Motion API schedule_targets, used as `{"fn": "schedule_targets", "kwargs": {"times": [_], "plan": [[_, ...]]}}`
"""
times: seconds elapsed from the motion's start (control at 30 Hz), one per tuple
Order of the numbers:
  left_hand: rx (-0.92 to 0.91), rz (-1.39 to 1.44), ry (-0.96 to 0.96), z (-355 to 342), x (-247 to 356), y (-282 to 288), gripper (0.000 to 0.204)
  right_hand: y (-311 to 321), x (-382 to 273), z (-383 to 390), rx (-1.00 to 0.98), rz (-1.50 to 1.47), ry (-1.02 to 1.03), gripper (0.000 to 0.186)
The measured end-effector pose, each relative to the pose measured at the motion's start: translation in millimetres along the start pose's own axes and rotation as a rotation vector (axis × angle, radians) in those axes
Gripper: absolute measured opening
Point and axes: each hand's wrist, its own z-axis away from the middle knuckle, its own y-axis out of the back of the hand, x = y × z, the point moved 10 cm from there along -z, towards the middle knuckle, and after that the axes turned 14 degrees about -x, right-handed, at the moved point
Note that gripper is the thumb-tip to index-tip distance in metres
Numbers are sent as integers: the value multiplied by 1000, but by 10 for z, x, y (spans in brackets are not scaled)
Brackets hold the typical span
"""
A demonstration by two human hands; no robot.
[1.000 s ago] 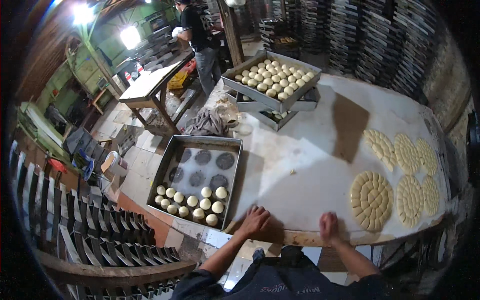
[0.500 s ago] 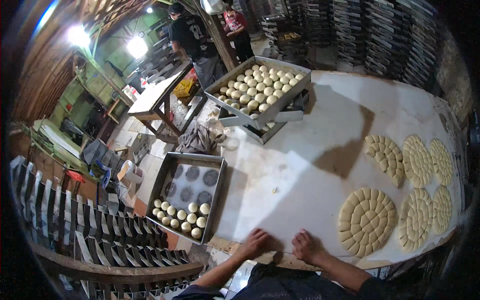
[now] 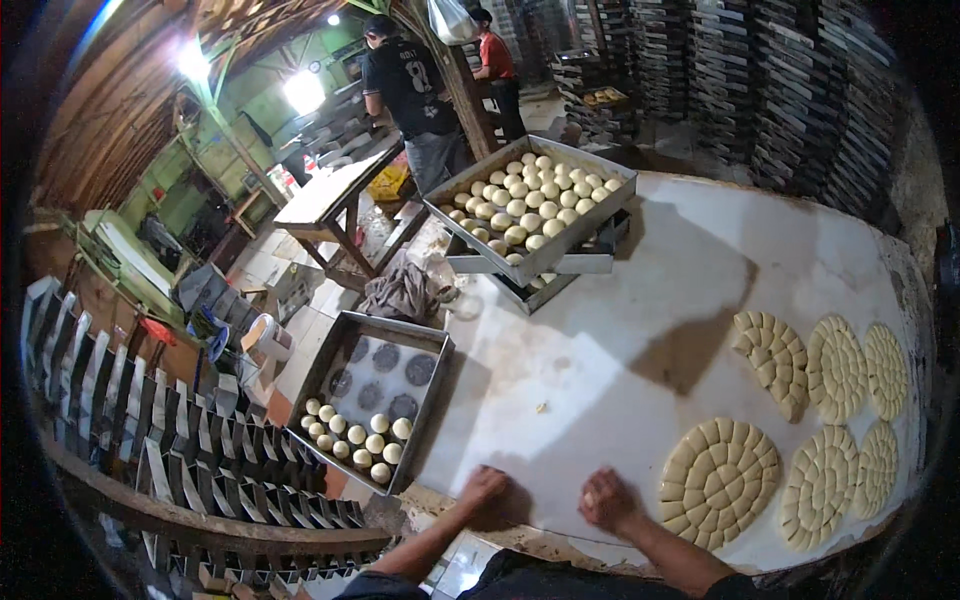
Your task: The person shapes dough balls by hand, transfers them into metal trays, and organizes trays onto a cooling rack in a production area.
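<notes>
My left hand (image 3: 485, 490) rests on the white tabletop (image 3: 500, 400) near its front edge, fingers curled inward. What lies under its palm, if anything, is hidden. My right hand (image 3: 610, 500) is also closed on the table, a little to the right, with its contents hidden. Just right of it lies a round of dough (image 3: 720, 482) cut into many small pieces. To the left of my left hand, a metal tray (image 3: 445, 372) holds several pale dough balls (image 3: 376, 444) at its near end and dark round marks on its bare far part. A tiny dough scrap (image 3: 542, 407) sits ahead of my hands.
More cut dough rounds (image 3: 836, 370) lie along the table's right side. A full tray of dough balls (image 3: 530, 200) sits on stacked trays at the back. Metal racks or trays (image 3: 190, 440) stand lower left. Two people (image 3: 410, 85) stand beyond a wooden table (image 3: 335, 195).
My hands have moved farther apart, the left one leftward. The whole view has shifted slightly, so the table's far side sits lower. The dough balls in the near tray look unchanged.
</notes>
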Motion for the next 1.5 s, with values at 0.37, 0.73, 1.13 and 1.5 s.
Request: {"fn": "schedule_targets", "kwargs": {"times": [0.37,0.73,1.13,1.5], "plan": [[72,108,252,-469,-158,111,20,42,-24,-401,246,-48,-107,19],[239,275,383,-930,-777,628,22,91,679,-998,420,-253,-689,9],[171,398,227,494,-1415,2408,61,-1,350,-711,68,-1056,-1064,18],[-26,319,351,617,-2663,2206,48,368,-1242,-4194,75,-109,-21,31]]}}
